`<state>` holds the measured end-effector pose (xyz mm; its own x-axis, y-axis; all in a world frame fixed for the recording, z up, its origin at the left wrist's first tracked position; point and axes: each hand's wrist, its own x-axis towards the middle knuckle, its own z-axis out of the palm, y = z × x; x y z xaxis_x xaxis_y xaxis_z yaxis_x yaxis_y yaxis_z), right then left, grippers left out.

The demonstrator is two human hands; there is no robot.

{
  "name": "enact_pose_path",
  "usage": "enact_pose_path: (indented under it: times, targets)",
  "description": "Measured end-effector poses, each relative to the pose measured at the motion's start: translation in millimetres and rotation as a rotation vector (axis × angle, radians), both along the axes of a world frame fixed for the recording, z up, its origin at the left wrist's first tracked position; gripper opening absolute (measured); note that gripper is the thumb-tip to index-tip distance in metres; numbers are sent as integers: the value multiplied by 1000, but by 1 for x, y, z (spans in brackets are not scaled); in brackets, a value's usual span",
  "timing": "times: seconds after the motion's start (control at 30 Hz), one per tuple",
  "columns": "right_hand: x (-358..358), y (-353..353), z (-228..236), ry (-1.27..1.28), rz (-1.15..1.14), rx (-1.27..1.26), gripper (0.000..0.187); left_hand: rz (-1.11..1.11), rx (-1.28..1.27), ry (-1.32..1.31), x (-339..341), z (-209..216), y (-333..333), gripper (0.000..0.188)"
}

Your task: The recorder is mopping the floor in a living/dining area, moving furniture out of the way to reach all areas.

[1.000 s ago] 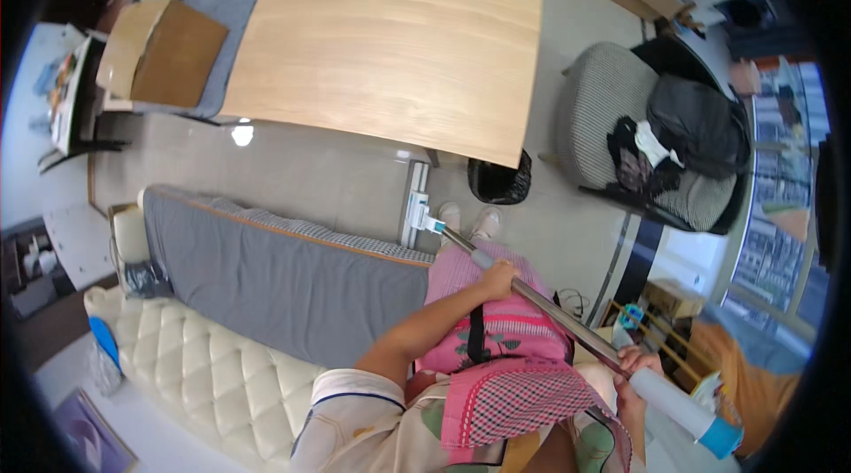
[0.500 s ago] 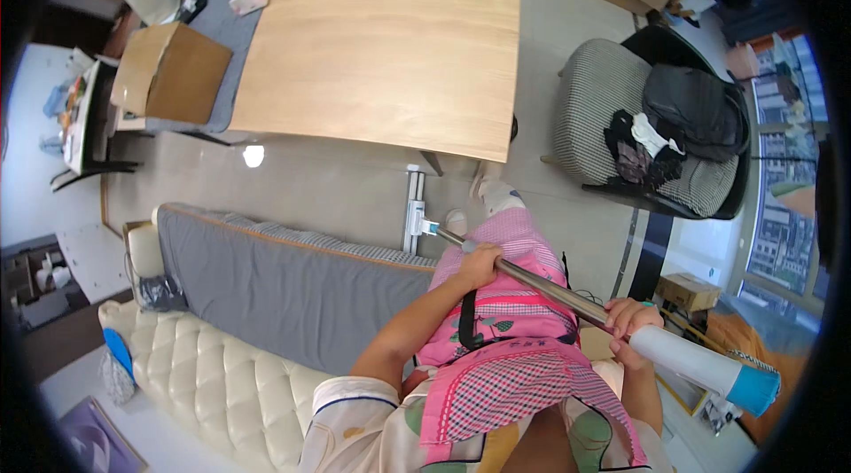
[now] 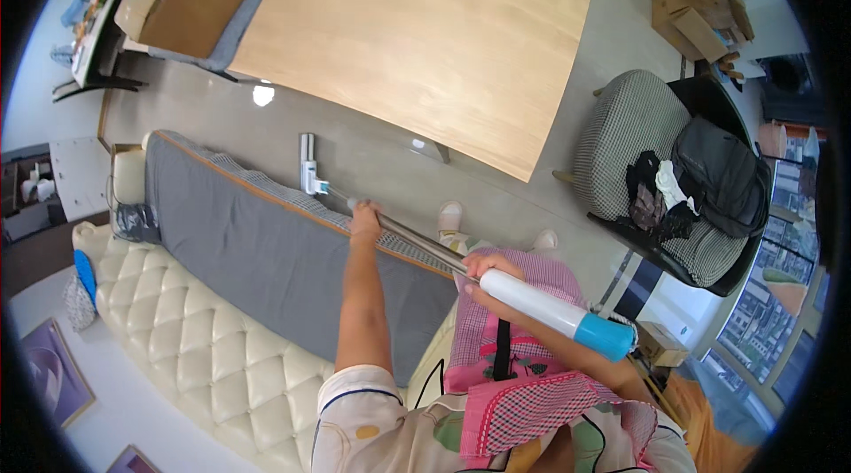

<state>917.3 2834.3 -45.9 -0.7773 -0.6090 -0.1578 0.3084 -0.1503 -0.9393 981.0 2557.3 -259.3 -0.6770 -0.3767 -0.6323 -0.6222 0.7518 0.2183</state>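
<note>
Both my hands are closed around a long mop [image 3: 430, 247] with a metal pole and a thick white grip that ends in blue. My left hand [image 3: 365, 220], its arm stretched forward, grips the pole's lower part. Just below the white grip, my right hand [image 3: 496, 267] wraps the pole in front of my pink checked apron [image 3: 532, 375]. At the far end, the narrow white mop head [image 3: 308, 164] lies on the grey tiled floor [image 3: 368, 149], between the sofa and the table.
A cream tufted sofa [image 3: 195, 331] with a grey cover [image 3: 266, 251] runs along the left. Ahead stands a wooden table [image 3: 425, 39], with a cardboard box [image 3: 191, 3] beside it. A checked chair [image 3: 620, 136] on the right holds a dark backpack [image 3: 718, 176] and clothes.
The mop head has moved left along the floor, away from the table leg. My left arm has reached farther forward, and my right hand has come left with the grip. The view has shifted.
</note>
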Motion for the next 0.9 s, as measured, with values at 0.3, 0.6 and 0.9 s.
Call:
enact_pose_path:
  times: [0.3, 0.6, 0.9]
  targets:
    - [-23, 244, 45, -104, -61, 379, 25, -163, 210, 143, -24, -23, 245, 26]
    - [-10, 458, 157, -19, -362, 477, 28, -543, 519, 321, -45, 30, 523, 17]
    - [9, 498, 173, 284, -667, 373, 37, -573, 680, 244, -121, 115, 559, 14]
